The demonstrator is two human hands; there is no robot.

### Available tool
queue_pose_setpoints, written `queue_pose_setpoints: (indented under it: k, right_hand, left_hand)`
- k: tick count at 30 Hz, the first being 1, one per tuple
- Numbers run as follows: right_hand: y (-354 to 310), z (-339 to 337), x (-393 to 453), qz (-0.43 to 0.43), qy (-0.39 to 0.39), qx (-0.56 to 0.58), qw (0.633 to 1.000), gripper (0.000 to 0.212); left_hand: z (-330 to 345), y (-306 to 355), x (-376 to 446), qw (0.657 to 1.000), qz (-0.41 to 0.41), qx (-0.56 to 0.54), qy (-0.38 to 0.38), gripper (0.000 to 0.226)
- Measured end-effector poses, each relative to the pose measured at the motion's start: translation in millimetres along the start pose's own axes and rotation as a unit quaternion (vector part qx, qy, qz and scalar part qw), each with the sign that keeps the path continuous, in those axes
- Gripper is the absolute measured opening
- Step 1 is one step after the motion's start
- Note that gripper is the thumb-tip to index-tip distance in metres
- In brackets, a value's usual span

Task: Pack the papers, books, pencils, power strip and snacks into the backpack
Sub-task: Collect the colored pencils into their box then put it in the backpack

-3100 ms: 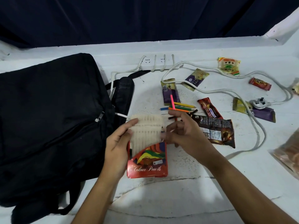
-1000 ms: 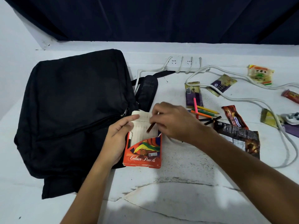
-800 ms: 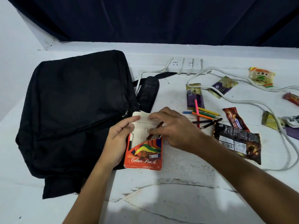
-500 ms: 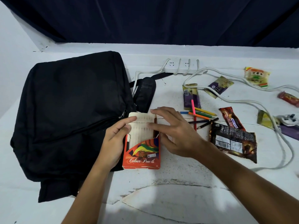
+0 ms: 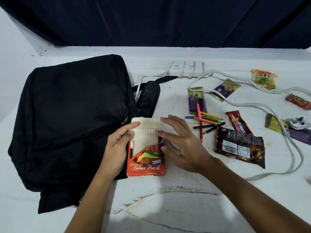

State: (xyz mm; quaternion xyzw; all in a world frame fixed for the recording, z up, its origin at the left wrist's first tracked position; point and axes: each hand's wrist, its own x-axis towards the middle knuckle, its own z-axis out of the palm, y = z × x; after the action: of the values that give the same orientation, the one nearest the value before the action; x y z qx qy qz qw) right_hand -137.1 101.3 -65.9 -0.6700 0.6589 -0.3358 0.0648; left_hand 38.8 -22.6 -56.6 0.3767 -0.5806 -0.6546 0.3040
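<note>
Black fabric first: the backpack [image 5: 72, 125] lies flat on the far left of the white desk [image 5: 168, 199], and its zipper looks shut as far as I can tell, so nothing loose is going in yet. Just right of it the left hand [image 5: 116, 148] grips the orange colour pencil box [image 5: 146, 158] by its left edge, thumb on the pale ribbed tray sticking out the top. The right hand [image 5: 183, 145] hovers over the box's right side with fingers spread and relaxed, holding nothing.

My read: we're mid pencil-loading. Next move is probably grabbing another one from the loose pencils [image 5: 205, 121] scattered just right of the hands, then sliding it into a tray slot, which needs the box held steady.

Further right, snack packets [image 5: 240, 147] sit spread out with the power strip [image 5: 188, 69] at the back, its cord looping over a few of them.

Hard to tell how many pencils are already in the tray. No papers or books visible anywhere, maybe already packed. The rightmost snacks are cut off by the frame edge.
</note>
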Motion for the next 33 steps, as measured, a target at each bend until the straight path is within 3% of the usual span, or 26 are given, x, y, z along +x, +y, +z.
queue_pose_setpoints:
  k: [3, 5, 7, 9, 11, 14, 19, 22, 24, 26, 29, 33]
  right_hand:
    - [-0.1, -1.5, -1.1, -0.001, 0.005, 0.017, 1.0, 0.032]
    - [3.6, -8.1, 1.2, 0.026, 0.065, 0.002, 0.998, 0.031]
    - [10.8, -22.8, 9.0, 0.084, 0.152, -0.027, 0.984, 0.027]
    - [23.5, -42.8, 18.5, 0.173, 0.184, -0.062, 0.966, 0.021]
    - [39.7, -59.6, 26.4, 0.271, 0.133, -0.105, 0.948, 0.022]
    - [57.7, -72.1, 39.1, 0.338, 0.053, -0.17, 0.924, 0.028]
    - [72.6, -63.0, 57.0, 0.35, -0.046, -0.237, 0.905, 0.03]
    - [75.8, -62.5, 57.6, 0.34, -0.051, -0.263, 0.901, 0.033]
    - [71.5, -65.0, 56.2, 0.329, 0.023, -0.2, 0.923, 0.04]
    - [59.1, -66.6, 54.9, 0.338, 0.116, -0.008, 0.934, 0.044]
    - [35.0, -65.4, 57.2, 0.368, 0.169, 0.307, 0.861, 0.017]
    - [17.0, -57.8, 60.8, 0.378, 0.168, 0.455, 0.789, 0.005]
  left_hand:
    - [0.7, 2.2, -1.7, 1.0, -0.002, 0.001, -0.004, 0.034]
    - [2.5, 5.5, -3.2, 1.0, -0.013, -0.013, -0.006, 0.032]
    - [3.4, 7.2, -3.5, 1.0, -0.023, -0.015, -0.004, 0.031]
    - [4.1, 10.1, -2.5, 0.999, -0.034, -0.012, -0.004, 0.032]
    - [7.9, 15.2, -0.5, 0.999, -0.033, -0.007, -0.014, 0.034]
    - [24.4, 29.4, 6.1, 0.999, -0.015, -0.014, -0.048, 0.036]
    - [57.4, 39.0, 34.1, 0.993, 0.033, 0.043, -0.102, 0.034]
    - [64.1, 33.5, 47.4, 0.993, 0.008, 0.041, -0.11, 0.032]
    - [62.0, 28.9, 50.3, 0.992, -0.025, 0.009, -0.12, 0.031]
    - [58.9, 24.5, 51.5, 0.99, -0.058, -0.034, -0.125, 0.031]
    - [58.2, 20.1, 52.8, 0.987, -0.082, -0.067, -0.123, 0.032]
    - [57.2, 15.1, 53.5, 0.985, -0.084, -0.078, -0.127, 0.032]
